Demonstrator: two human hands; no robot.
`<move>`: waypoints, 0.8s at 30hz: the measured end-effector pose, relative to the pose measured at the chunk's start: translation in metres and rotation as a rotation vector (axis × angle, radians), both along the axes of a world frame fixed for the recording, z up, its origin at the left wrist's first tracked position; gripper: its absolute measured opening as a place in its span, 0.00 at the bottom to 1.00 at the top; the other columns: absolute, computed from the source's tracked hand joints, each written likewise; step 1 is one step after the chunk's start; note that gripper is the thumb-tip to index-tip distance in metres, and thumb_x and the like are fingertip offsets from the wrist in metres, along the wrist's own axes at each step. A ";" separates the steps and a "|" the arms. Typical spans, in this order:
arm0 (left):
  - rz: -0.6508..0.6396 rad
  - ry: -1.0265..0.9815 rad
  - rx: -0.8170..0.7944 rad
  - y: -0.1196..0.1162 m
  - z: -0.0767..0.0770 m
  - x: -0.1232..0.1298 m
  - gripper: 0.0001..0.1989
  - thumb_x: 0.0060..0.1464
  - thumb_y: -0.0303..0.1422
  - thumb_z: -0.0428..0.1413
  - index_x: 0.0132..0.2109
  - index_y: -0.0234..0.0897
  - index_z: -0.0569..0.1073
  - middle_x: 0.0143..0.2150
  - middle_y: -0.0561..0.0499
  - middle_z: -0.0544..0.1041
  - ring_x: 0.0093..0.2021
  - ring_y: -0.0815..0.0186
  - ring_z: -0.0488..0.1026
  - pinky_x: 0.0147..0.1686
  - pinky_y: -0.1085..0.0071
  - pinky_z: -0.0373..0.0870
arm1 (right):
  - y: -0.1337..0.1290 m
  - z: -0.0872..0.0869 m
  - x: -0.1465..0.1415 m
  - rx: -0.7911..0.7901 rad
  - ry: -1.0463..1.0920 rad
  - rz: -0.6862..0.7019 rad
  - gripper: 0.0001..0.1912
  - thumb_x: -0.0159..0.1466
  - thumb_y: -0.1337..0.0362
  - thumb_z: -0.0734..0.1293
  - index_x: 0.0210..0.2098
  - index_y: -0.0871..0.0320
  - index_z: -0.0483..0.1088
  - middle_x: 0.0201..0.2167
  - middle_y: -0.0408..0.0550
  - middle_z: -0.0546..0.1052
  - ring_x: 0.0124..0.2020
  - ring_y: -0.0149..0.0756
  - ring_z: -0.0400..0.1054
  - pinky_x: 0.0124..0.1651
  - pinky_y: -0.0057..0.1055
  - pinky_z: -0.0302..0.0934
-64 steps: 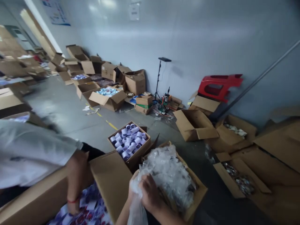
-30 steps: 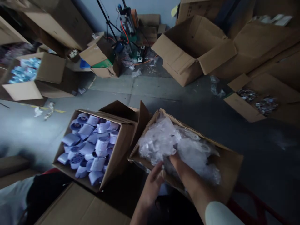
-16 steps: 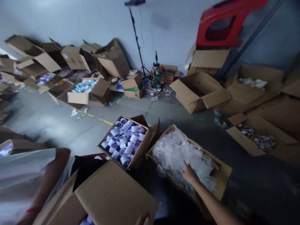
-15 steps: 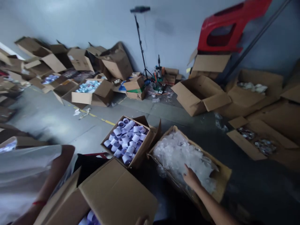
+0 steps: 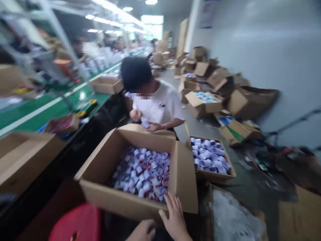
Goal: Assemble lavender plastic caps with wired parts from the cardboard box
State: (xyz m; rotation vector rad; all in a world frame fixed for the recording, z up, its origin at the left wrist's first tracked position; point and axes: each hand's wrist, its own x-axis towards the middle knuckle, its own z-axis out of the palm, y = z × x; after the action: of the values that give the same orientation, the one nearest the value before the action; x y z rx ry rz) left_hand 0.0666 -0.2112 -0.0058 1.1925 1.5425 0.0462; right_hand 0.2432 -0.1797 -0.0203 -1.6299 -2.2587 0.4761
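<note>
In front of me stands a large open cardboard box [image 5: 120, 197] holding many short white-lilac plastic cylinders [image 5: 140, 174], some with red parts among them. My right hand [image 5: 174, 214] is at its near right corner, fingers spread, fingertips over the near rim; nothing shows in it. Lower and to the left, my left hand [image 5: 143, 230] is near the outside of the front wall. Its fingers look bent but are blurred, and I cannot tell whether they hold anything. Across the box a co-worker [image 5: 160, 103] holds one lilac cylinder [image 5: 145, 124].
A smaller box of lilac cylinders [image 5: 210, 157] stands to the right. Nearer is a box of clear plastic bags [image 5: 233, 217]. A red stool [image 5: 77, 224] is at lower left, beside a green conveyor line [image 5: 82, 95]. Cardboard boxes [image 5: 213, 103] line the wall.
The view has swung left, bringing the big box and co-worker into the middle. My right hand has left the plastic bags and come to the big box's rim.
</note>
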 end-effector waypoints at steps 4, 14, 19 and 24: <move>0.077 0.100 -0.090 -0.058 -0.018 -0.015 0.07 0.45 0.26 0.55 0.32 0.40 0.76 0.40 0.48 0.78 0.48 0.52 0.72 0.49 0.61 0.64 | 0.018 0.029 -0.043 -0.297 -0.388 0.258 0.15 0.58 0.68 0.65 0.46 0.56 0.72 0.40 0.54 0.79 0.43 0.46 0.74 0.47 0.41 0.66; 0.273 0.236 -0.268 -0.114 -0.049 0.017 0.15 0.49 0.25 0.49 0.42 0.37 0.75 0.49 0.42 0.74 0.52 0.54 0.69 0.48 0.62 0.63 | 0.035 0.024 -0.037 -0.300 -0.621 0.445 0.11 0.65 0.68 0.59 0.43 0.55 0.71 0.34 0.51 0.78 0.33 0.39 0.75 0.29 0.28 0.59; 0.226 0.308 -0.394 -0.126 -0.065 0.074 0.20 0.51 0.24 0.46 0.50 0.34 0.71 0.53 0.37 0.71 0.55 0.47 0.65 0.50 0.54 0.60 | 0.036 0.024 -0.033 -0.325 -0.540 0.500 0.09 0.64 0.67 0.61 0.42 0.56 0.70 0.32 0.51 0.77 0.33 0.40 0.74 0.31 0.29 0.58; 0.198 0.267 -0.449 -0.127 -0.087 0.110 0.17 0.55 0.26 0.45 0.51 0.34 0.69 0.52 0.39 0.71 0.55 0.51 0.66 0.53 0.55 0.58 | 0.046 0.023 -0.031 -0.402 -0.457 0.531 0.07 0.63 0.66 0.61 0.39 0.57 0.69 0.32 0.52 0.75 0.35 0.40 0.72 0.33 0.31 0.57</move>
State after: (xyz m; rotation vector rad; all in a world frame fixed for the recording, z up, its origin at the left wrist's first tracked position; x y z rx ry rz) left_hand 0.1764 -0.3383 -0.0924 0.7073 1.7823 -0.3253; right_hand 0.2125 -0.1336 0.0023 -1.3864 -3.1306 0.7920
